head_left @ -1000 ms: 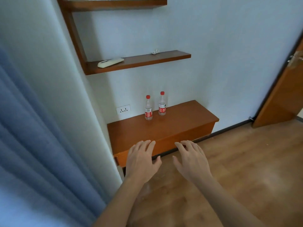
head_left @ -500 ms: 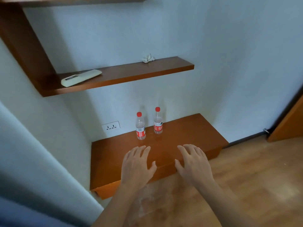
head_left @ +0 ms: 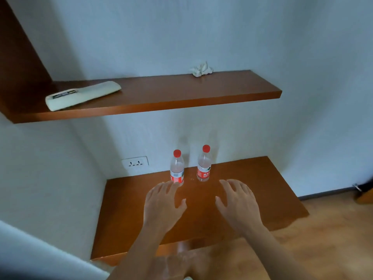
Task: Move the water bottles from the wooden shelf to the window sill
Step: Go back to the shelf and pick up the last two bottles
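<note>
Two clear water bottles with red caps and red labels stand upright at the back of the low wooden shelf (head_left: 252, 190), near the wall. The left bottle (head_left: 177, 168) is just beyond the fingertips of my left hand (head_left: 162, 205). The right bottle (head_left: 203, 165) stands a little left of and beyond my right hand (head_left: 238, 203). Both hands hover palm down over the shelf with fingers spread, holding nothing. The window sill is not in view.
A higher wooden shelf (head_left: 161, 98) juts out above the bottles, carrying a white remote control (head_left: 82, 94) and a crumpled white tissue (head_left: 201, 69). A wall socket (head_left: 134, 162) sits left of the bottles. Wooden floor (head_left: 323, 239) lies to the right.
I have come closer to the low shelf, and the curtain has left the view. Both hands have reached forward over the shelf top towards the bottles, still holding nothing.
</note>
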Tool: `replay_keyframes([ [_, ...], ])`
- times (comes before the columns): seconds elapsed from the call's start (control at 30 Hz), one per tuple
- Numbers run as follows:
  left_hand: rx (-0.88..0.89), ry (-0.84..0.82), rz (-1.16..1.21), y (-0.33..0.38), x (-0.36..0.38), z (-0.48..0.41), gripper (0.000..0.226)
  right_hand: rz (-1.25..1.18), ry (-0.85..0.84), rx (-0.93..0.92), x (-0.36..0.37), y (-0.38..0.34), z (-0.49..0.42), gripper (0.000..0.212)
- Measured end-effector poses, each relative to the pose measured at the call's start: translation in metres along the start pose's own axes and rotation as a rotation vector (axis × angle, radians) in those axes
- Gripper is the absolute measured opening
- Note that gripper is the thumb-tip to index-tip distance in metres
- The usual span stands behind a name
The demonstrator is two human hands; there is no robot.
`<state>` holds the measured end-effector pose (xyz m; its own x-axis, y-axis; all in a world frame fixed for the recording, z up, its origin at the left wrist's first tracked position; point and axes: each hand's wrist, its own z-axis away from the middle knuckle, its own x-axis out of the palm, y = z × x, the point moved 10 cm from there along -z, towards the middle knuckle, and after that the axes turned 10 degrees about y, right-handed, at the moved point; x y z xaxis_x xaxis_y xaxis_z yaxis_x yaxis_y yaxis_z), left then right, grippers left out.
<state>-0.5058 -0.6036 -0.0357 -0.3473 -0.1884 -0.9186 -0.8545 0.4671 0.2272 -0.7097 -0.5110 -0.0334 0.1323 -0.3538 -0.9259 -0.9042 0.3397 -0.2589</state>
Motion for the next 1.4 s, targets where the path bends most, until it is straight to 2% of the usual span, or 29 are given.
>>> replay_keyframes([
  [0.23, -0.183, -0.010, -0.008, -0.050, 0.053, -0.041, 0.060, -0.034, -0.051, 0.020, 0.050, 0.018, -0.079, 0.058],
  [0.37, -0.312, -0.054, 0.028, -0.074, 0.084, -0.063, 0.068, -0.073, -0.112, 0.031, 0.083, 0.033, -0.110, 0.061],
  [0.47, -0.404, -0.088, 0.158, -0.081, 0.101, -0.082, 0.078, -0.143, -0.176, 0.086, 0.103, 0.039, -0.130, 0.072],
  [0.6, -0.481, -0.125, 0.379, -0.078, 0.123, -0.110, 0.091, -0.351, -0.239, 0.234, 0.129, 0.043, -0.150, 0.094],
  [0.83, -0.531, -0.192, 0.499, -0.070, 0.149, -0.136, 0.098, -0.526, -0.293, 0.330, 0.174, 0.043, -0.176, 0.112],
  [1.03, -0.613, -0.179, 0.517, -0.065, 0.162, -0.139, 0.079, -0.516, -0.316, 0.222, 0.191, 0.033, -0.193, 0.090],
  [1.17, -0.697, -0.203, 0.503, -0.061, 0.165, -0.139, 0.086, -0.477, -0.321, 0.113, 0.189, 0.022, -0.198, 0.066],
  [1.4, -0.767, -0.143, 0.507, -0.052, 0.147, -0.141, 0.096, -0.561, -0.259, 0.150, 0.174, 0.027, -0.207, 0.075],
])
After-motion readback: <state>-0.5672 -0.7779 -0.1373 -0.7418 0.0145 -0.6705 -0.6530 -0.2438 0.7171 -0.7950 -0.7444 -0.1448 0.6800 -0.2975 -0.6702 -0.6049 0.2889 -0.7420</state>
